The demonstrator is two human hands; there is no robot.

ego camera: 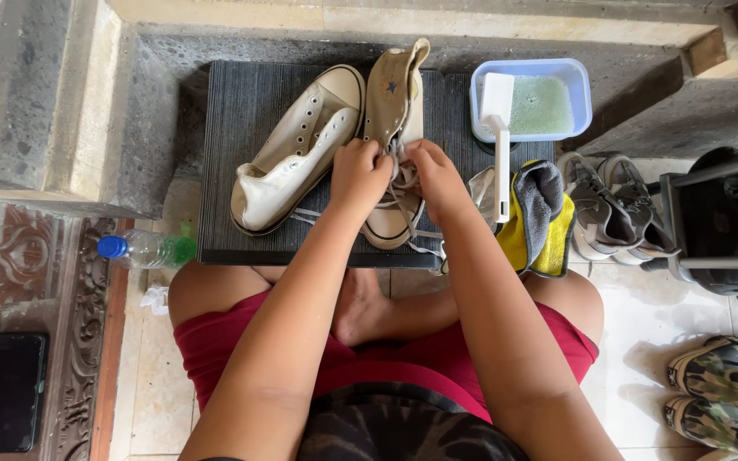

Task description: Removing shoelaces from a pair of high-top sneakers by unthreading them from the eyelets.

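Red shorts point(386, 358) cover the seated person's crossed legs. Both hands, left hand point(359, 173) and right hand point(436, 173), pinch the laces point(403, 192) of a beige high-top sneaker point(395, 94) on the dark table point(232, 128), beside its unlaced twin point(296, 158). Close by on the right lie a white brush point(499, 128) and a soapy tub point(548, 98).

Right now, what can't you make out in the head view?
- Lace ends on the high-top sneaker: hidden under left hand and right hand.
- Camouflage shoes: cut off by the right edge.
- Tub contents: only greenish foam visible.
- Black frame: cut off at right.
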